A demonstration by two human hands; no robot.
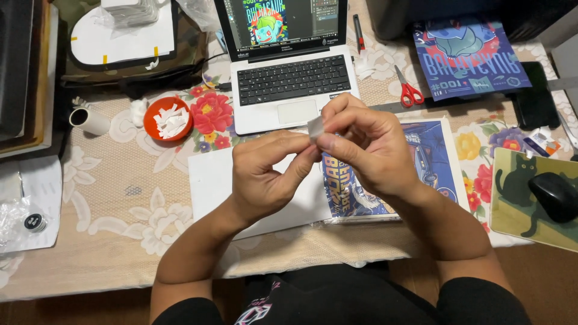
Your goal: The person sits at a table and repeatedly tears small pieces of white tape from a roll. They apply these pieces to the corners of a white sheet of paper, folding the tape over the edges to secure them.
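Crowding the desk (120,198): laptop (289,66), scissors (409,90), orange bowl (168,118), mouse (554,195). Above a print (430,159), left hand (265,177) and right hand (367,150) pinch a small white scrap (315,128).

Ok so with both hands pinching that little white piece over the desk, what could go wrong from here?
1. The small white piece is held only by the fingertips of the left hand and right hand; it could slip and land on the blue print or the white sheet below, where it may be hard to spot.
2. The open laptop sits just behind the hands, so a dropped piece might fall onto its keyboard.
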